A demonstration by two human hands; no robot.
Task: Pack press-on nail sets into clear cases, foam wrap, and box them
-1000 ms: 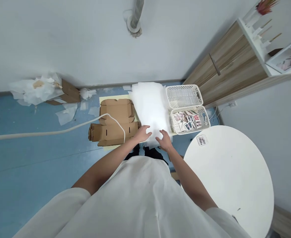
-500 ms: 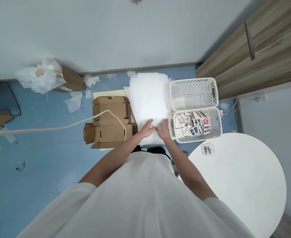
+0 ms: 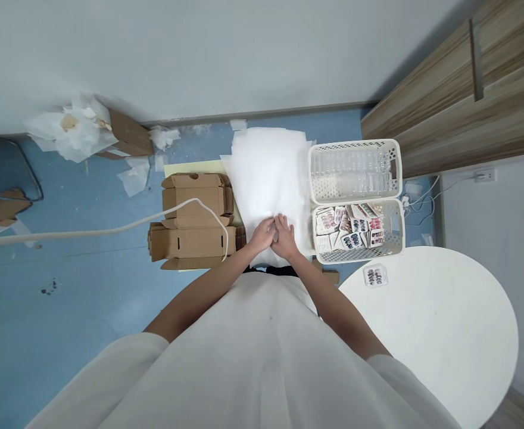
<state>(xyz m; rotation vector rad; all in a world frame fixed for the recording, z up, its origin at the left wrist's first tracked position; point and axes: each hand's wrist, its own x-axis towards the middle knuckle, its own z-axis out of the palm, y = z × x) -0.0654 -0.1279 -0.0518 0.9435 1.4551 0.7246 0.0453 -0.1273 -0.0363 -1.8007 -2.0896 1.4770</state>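
Note:
My left hand (image 3: pixel 262 236) and my right hand (image 3: pixel 285 241) meet over the near part of a stack of thin white paper sheets (image 3: pixel 271 167). The left fingers are curled inward. My right hand's fingers are bent and close together against the left. Between the palms a small greyish patch shows, too covered by the fingers to name. Left of the paper lie flat-folded brown cardboard boxes (image 3: pixel 197 205) in a pile. At the right, a white basket (image 3: pixel 400 229) holds cards of press-on nails (image 3: pixel 353 226). Behind it, another white basket (image 3: pixel 310 173) contains clear plastic cases (image 3: pixel 355 170).
A round white table (image 3: pixel 445 322) stands at the right, with a clear case of nails (image 3: pixel 375 275) near its edge. A white cable (image 3: pixel 110 231) crosses in front of the boxes. Crumpled white paper (image 3: pixel 77 131) lies by a cardboard box (image 3: pixel 130 134) at far left. A wooden cabinet (image 3: pixel 445 101) stands right.
My hands have come together, the fingers closing inward from a spread position with the fingertips on the paper. The view has shifted slightly.

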